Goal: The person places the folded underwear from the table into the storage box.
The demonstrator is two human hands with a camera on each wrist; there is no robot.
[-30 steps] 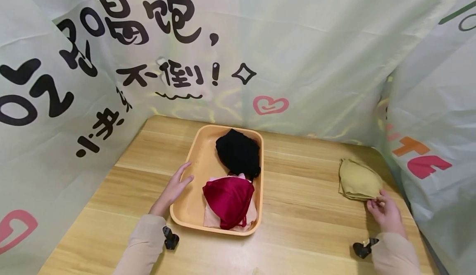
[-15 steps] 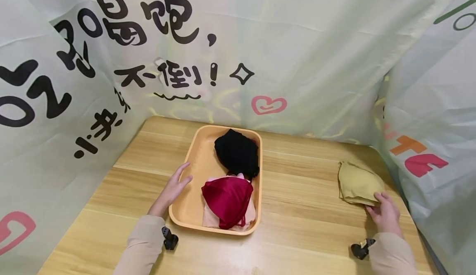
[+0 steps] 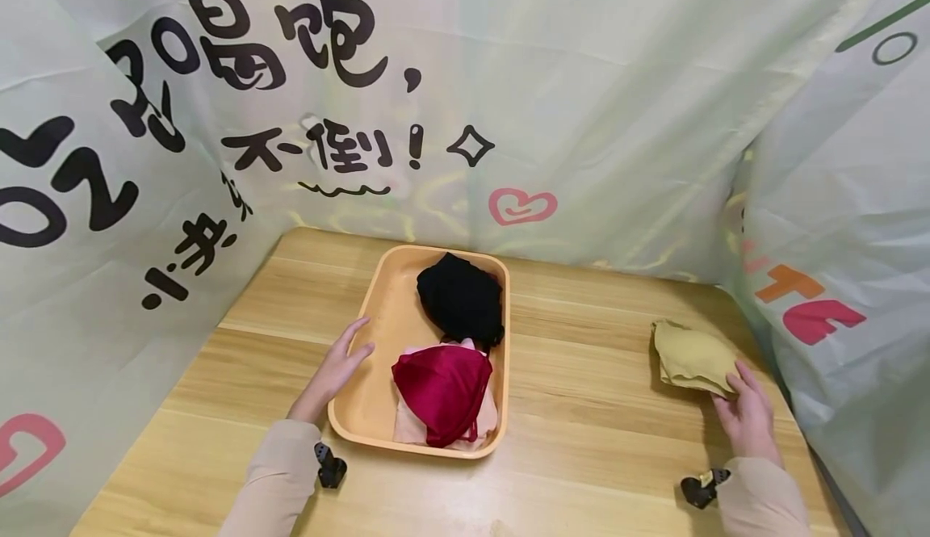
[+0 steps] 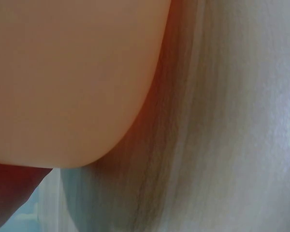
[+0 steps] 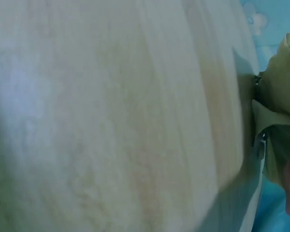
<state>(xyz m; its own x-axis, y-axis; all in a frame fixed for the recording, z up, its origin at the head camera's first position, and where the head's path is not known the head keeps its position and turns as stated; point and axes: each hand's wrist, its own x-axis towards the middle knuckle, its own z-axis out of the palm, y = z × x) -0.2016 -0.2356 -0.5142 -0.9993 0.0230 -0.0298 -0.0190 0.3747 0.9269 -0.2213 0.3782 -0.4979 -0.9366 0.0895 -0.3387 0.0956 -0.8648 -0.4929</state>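
On the table's right side my right hand pinches the near right corner of a folded mustard-yellow bra, thumb beneath and fingers on top. In the right wrist view the bra shows its folded edge and small metal hooks, with a bit of a finger at the frame's edge. My left hand rests at the left rim of an orange plastic tray, fingers extended. Inside the tray, a folded dark red bra lies over a pale pink garment, and a folded black bra lies behind them.
The tray stands left of centre on a wood-grain table. Printed curtains hang along the back and both sides. The left wrist view is filled mostly by the tray's outer wall and the tabletop.
My right hand has taken hold of the yellow bra's corner, lifted that side and drawn the bra slightly left. The left hand stays by the tray; the head view has shifted a little.
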